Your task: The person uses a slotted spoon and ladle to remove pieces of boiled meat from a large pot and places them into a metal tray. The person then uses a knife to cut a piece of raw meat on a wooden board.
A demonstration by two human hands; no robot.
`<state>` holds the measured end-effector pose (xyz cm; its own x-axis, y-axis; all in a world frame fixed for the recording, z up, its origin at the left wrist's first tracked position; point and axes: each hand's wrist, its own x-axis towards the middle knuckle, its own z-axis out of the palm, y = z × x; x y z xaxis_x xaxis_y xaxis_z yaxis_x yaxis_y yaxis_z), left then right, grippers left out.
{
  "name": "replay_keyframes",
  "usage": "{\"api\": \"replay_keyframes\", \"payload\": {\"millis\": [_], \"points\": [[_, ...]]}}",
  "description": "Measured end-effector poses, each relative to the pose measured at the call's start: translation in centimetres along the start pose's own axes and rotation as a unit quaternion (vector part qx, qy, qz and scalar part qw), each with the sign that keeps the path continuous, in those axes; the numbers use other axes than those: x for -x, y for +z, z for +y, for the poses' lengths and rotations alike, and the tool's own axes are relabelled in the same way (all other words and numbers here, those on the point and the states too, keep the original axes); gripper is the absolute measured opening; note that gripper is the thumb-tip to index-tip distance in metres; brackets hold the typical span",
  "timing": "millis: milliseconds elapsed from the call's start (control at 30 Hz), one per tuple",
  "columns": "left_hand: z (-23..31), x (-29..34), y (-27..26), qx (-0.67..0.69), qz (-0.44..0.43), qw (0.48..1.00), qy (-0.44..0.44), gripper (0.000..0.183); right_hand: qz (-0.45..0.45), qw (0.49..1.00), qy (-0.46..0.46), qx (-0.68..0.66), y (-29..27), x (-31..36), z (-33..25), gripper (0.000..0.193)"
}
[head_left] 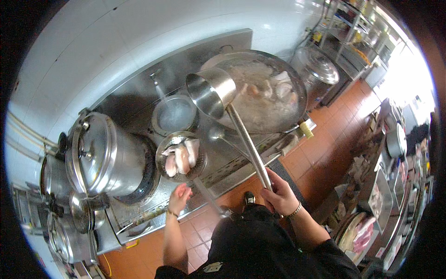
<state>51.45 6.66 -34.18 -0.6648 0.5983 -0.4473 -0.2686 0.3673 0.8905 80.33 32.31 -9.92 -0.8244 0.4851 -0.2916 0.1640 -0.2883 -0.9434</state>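
My right hand is wrapped round the long handle of a steel ladle. The ladle's deep cylindrical cup is tilted, its mouth to the left, in the air near the wok's left rim. My left hand is just below a round perforated strainer, apart from it, fingers loosely bent with nothing visible in them. Several pale pieces of meat lie in the strainer, whose handle slants toward my body. At the back right, a large wok holds cloudy, foaming liquid with more pale pieces of meat.
Water runs from a tap into a round pot behind the strainer. A big lidded steel pot stands left. A second ladle lies on the stove counter. At right, a lidded pot and a cluttered worktable with raw meat border the tiled floor.
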Motion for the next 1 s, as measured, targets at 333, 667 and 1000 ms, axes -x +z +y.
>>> {"api": "replay_keyframes", "payload": {"millis": [333,667,1000], "points": [[-4.0,-0.4,10.8,0.507,0.011,0.854,-0.118,0.015,0.066,0.966,-0.008,-0.252,-1.5,1.8,-1.7,0.057],[2.1,7.9,6.4,0.296,-0.020,0.948,-0.117,0.014,0.198,0.980,-0.016,0.031,-9.8,5.5,0.7,0.052],[18.8,17.9,16.2,0.156,-0.063,0.985,-0.030,0.040,0.164,0.981,-0.058,0.090,-19.0,7.9,4.1,0.049]]}}
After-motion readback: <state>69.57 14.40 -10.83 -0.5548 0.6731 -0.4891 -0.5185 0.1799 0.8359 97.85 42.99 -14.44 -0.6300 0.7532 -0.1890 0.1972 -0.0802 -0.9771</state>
